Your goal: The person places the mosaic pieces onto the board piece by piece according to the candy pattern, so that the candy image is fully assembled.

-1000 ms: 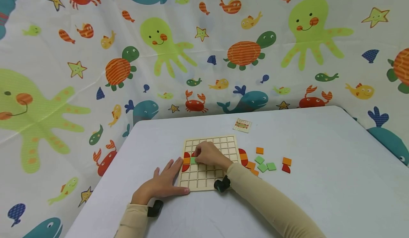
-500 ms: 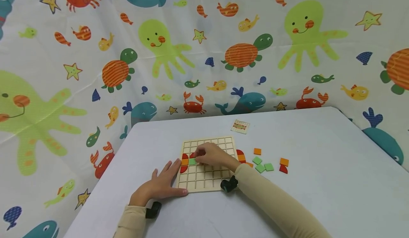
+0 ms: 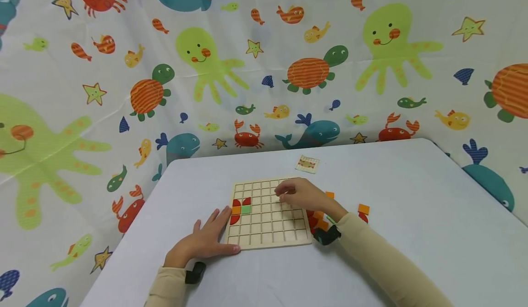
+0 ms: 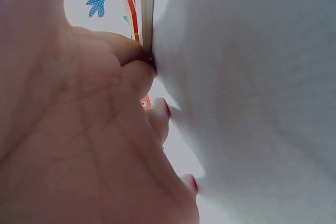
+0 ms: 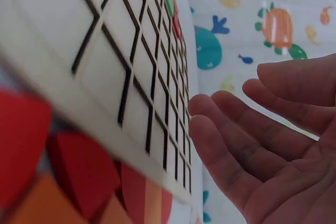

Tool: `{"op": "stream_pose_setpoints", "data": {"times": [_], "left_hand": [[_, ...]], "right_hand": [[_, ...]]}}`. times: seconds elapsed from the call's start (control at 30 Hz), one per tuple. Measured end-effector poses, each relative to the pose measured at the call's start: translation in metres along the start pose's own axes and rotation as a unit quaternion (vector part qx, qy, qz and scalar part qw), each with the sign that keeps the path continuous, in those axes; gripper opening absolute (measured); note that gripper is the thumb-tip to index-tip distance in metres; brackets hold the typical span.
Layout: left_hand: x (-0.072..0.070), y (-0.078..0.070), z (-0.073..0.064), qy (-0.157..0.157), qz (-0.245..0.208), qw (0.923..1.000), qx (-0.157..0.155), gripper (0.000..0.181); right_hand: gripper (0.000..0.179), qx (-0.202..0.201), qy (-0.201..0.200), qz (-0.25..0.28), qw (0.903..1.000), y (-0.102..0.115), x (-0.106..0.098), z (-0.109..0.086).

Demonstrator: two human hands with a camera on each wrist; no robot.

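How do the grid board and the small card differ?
Size: the grid board is much larger than the card.
Look: the board carries red pieces, an orange tile and a green tile; the card shows a small red-and-green pattern.
Place: the card lies farther back than the board.
Shared: both lie on the white table.
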State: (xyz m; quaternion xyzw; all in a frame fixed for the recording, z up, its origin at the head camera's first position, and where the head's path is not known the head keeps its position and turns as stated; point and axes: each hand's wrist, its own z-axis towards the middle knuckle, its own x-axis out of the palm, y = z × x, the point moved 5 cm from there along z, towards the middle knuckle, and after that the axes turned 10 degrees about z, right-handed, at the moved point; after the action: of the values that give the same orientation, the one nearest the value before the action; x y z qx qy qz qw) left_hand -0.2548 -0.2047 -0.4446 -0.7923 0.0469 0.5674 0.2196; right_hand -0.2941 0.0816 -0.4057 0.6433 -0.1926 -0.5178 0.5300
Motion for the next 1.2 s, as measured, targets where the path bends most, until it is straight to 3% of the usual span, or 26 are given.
{"op": "stream_pose_setpoints", "data": {"times": [0.4, 0.7, 1.03, 1.2], "left_hand": [[0.002, 0.001, 0.0, -0.001, -0.003, 1.0, 0.006, 0.121], [0.001, 0.001, 0.0, 0.0, -0.003, 1.0, 0.003, 0.122], [0.0, 0.002, 0.001, 0.004, -0.005, 1.0, 0.007, 0.122], [0.0, 0.002, 0.001, 0.006, -0.007, 0.9999, 0.006, 0.122]], "right_hand": [[0.025, 0.019, -0.022, -0.051, 0.9983, -0.011, -0.044, -0.041], [0.024, 0.058, -0.039, -0.082, 0.9942, -0.022, -0.077, -0.087], [0.013, 0.135, 0.01, -0.145, 0.9801, -0.038, -0.105, -0.128], [0.02, 0.15, 0.044, -0.153, 0.9757, -0.047, -0.11, -0.137]]}}
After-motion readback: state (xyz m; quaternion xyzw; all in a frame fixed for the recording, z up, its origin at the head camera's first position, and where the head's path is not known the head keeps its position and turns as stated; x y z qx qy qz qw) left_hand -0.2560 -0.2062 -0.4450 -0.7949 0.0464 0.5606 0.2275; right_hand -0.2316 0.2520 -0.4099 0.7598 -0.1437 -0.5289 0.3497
